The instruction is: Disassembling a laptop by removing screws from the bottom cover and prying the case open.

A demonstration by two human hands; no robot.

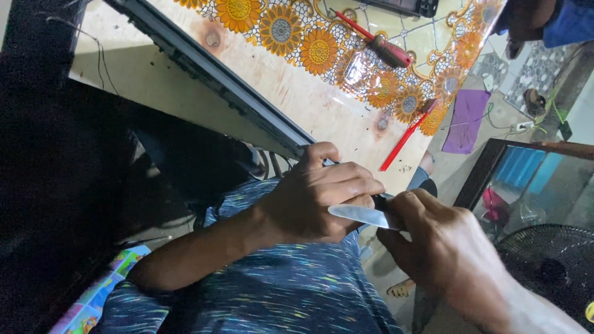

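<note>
Right hand (442, 244), nearest the lens at about five o'clock, has its fingers (408, 207) closed on the dark handle end of a knife (362, 215), whose pale blade points toward nine o'clock. That blade lies across the knuckles of the left hand (315, 198), just beside the frame's centre. The left hand's fingers (352, 176) are curled and clamped around the lower end of a long dark bar (210, 71), a narrow strip that runs from the hand up toward eleven o'clock, lying along the edge of the surface (309, 99).

Bare plywood shows on the near part of the surface; farther off, toward twelve o'clock, a glossy cloth printed with orange sunflowers (318, 46) covers it. A red-handled screwdriver (377, 40) lies on that cloth at one o'clock, and a slim red tool (405, 136) rests near the surface's edge at two o'clock.

Below the hands, a blue streaked garment (278, 291) fills six o'clock. At three o'clock sits a dark-framed glass panel (526, 179), with a black fan grille (550, 260) at four o'clock. A purple cloth (465, 120) lies on the patterned tile floor (538, 74) at two o'clock.
</note>
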